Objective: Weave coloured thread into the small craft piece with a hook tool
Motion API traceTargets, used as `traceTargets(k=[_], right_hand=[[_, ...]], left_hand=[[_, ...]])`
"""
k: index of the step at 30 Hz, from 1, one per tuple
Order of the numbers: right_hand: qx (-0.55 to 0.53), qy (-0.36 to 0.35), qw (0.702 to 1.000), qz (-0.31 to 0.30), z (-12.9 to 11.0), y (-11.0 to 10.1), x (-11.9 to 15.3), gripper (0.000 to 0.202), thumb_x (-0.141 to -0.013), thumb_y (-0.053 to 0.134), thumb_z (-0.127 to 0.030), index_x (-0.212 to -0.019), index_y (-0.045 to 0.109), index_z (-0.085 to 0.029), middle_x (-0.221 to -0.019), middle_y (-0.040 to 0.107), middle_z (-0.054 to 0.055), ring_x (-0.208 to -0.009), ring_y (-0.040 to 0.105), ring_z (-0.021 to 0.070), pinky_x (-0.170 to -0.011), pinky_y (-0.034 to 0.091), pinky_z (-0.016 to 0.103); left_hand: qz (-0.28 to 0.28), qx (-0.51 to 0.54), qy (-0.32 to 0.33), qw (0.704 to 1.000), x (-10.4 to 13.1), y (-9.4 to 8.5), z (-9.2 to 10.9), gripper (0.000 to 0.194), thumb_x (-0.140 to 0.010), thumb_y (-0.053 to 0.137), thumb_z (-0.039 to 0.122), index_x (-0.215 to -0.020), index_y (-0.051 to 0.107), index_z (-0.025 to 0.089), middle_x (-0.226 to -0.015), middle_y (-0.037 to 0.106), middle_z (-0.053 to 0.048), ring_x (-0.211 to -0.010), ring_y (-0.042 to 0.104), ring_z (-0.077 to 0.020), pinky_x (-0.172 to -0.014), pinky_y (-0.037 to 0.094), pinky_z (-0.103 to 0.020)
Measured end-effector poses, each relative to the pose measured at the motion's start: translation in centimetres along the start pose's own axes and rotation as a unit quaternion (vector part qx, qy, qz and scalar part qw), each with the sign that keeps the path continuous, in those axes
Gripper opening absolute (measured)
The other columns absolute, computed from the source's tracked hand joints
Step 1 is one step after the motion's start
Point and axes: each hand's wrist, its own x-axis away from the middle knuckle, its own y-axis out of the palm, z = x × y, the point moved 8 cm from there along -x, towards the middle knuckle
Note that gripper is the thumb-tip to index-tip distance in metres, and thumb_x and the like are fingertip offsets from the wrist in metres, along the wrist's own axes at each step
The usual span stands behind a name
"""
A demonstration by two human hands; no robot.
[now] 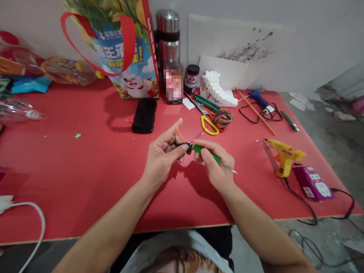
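Over the middle of the red table, my left hand [163, 153] pinches a small dark piece [189, 147] between thumb and fingers. Thin dark and orange strands come out of that piece. Wrapped round a green-handled tool [214, 156], my right hand [216, 163] is close beside my left. The tool's thin metal tip points right, away from the dark piece, and its green end is at the piece. Fingers hide part of the dark piece. A ball of multicoloured thread [222, 118] and yellow-handled scissors [209, 125] lie just beyond my hands.
On the red table [99, 189] are a black case [144, 116], a phone [174, 83], a steel flask [168, 38] and a large bag [127, 49]. At right lie a yellow glue gun [286, 155], a purple box [313, 182] with cables, and a blue glue gun [258, 98].
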Motion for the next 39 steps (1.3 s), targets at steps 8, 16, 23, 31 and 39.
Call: traceTargets(k=[8,16,23,31,39], right_hand=[[0.16,-0.071,0.984,0.044,-2.0,0.1,0.2,0.02,-0.103,0.064,-0.027,-0.117,0.078,-0.026,-0.094,0.08,0.003,-0.077,0.073,0.0151,-0.077,0.062,0.033],[0.191,-0.172,0.966,0.008,-2.9,1.1,1.0,0.037,-0.107,0.056,-0.027,-0.142,0.065,-0.032,-0.103,0.078,0.005,-0.089,0.072,0.018,-0.083,0.062,0.036],[0.08,-0.041,0.996,-0.007,-1.0,0.1,0.0,0.031,-0.1,0.071,-0.036,-0.13,0.075,-0.031,-0.109,0.079,0.006,-0.089,0.075,0.0193,-0.084,0.065,0.038],[0.057,-0.059,0.997,-0.016,-1.5,-0.1,-0.5,0.027,-0.097,0.074,-0.027,-0.123,0.08,-0.032,-0.098,0.08,0.004,-0.084,0.074,0.0179,-0.078,0.064,0.035],[0.022,-0.051,0.998,-0.022,-1.9,0.3,-0.3,0.028,-0.099,0.069,-0.021,-0.123,0.079,-0.032,-0.1,0.08,0.004,-0.075,0.074,0.0151,-0.071,0.066,0.033]], left_hand=[[0.002,-0.031,0.018,0.999,0.6,0.6,-0.5,0.07,-0.083,0.083,0.015,-0.149,0.063,0.027,-0.078,0.067,0.003,-0.059,0.059,-0.0066,-0.058,0.051,-0.018],[0.02,0.108,-0.063,0.992,0.3,1.2,-1.0,0.057,-0.069,0.09,0.012,-0.124,0.08,0.022,-0.072,0.064,0.004,-0.052,0.054,-0.0039,-0.05,0.045,-0.015],[-0.024,0.103,-0.091,0.99,-0.4,0.6,0.0,0.057,-0.07,0.089,0.008,-0.125,0.08,0.021,-0.07,0.067,0.002,-0.048,0.054,-0.0043,-0.045,0.043,-0.014],[-0.027,0.081,-0.08,0.993,-0.6,0.0,0.5,0.058,-0.07,0.089,0.008,-0.125,0.08,0.024,-0.071,0.068,0.002,-0.048,0.055,-0.0042,-0.045,0.044,-0.014],[-0.022,0.069,-0.066,0.995,-0.7,-0.1,0.9,0.059,-0.07,0.088,0.008,-0.126,0.08,0.022,-0.072,0.069,0.001,-0.049,0.055,-0.0047,-0.045,0.044,-0.014]])
